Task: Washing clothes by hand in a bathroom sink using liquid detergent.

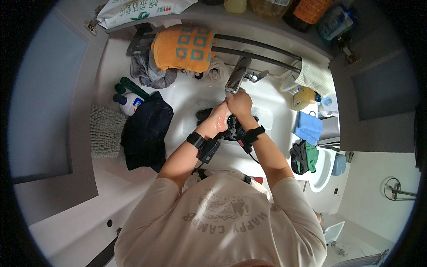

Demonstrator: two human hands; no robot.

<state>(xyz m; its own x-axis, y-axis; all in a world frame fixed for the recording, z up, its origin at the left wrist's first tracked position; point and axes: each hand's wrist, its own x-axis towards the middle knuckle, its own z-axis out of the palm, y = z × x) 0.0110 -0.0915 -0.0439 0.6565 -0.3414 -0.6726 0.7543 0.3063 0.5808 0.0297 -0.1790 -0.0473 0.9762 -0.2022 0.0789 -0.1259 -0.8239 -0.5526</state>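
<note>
Both hands meet over a white sink, just below the chrome faucet. My left hand is wet, with suds on its back. Its fingers run in beneath my right hand, so their grip is hidden. My right hand is closed right at the spout, its fingers curled over the left fingertips. A small whitish patch shows between the hands, either foam or cloth; I cannot tell which. Beneath them lies a wet black garment with foam on it.
Dark folded trousers, a white bottle and a grey shaggy mat lie left. An orange towel hangs on the black rail. On the right are a yellow bottle, blue cloth and dark cloth.
</note>
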